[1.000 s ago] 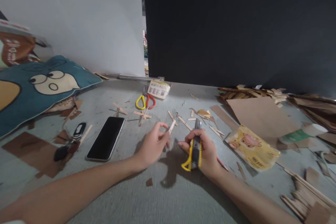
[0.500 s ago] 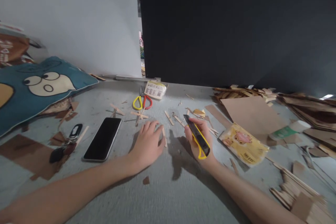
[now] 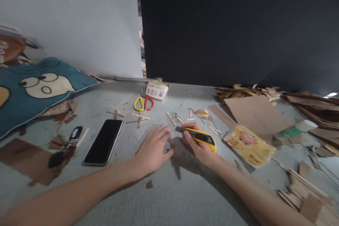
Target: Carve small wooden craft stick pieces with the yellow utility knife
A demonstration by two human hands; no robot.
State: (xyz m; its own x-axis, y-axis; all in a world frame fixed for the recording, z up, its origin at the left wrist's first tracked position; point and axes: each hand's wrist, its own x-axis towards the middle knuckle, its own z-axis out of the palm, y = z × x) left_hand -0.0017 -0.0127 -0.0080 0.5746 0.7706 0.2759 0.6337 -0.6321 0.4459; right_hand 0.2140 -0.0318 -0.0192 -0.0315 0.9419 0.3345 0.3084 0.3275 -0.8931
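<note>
My right hand (image 3: 198,144) is closed around a yellow and black utility knife (image 3: 200,136), its blade pointing left toward my left hand. My left hand (image 3: 155,148) hovers low over the table, thumb and fingertips curled about a short wooden stick (image 3: 171,142). The stick lies in shadow and seems pinched between them. Just beyond the hands are several loose wooden stick pieces (image 3: 171,118). A small star-shaped piece of crossed sticks (image 3: 141,117) stands farther left, near scissors with one yellow and one red handle (image 3: 148,103).
A phone (image 3: 104,141), keys (image 3: 66,148) and brown card (image 3: 26,159) lie on the left, before a blue cushion (image 3: 45,84). To the right are a yellow packet (image 3: 249,144), cardboard sheets (image 3: 256,113), a green-and-white tube (image 3: 293,130) and stacked sticks (image 3: 304,190). A white packet (image 3: 156,90) sits at the back.
My left hand has closed in on the stick beside it and lifted it slightly. The knife has turned from pointing up and away to pointing left, nearer my left hand.
</note>
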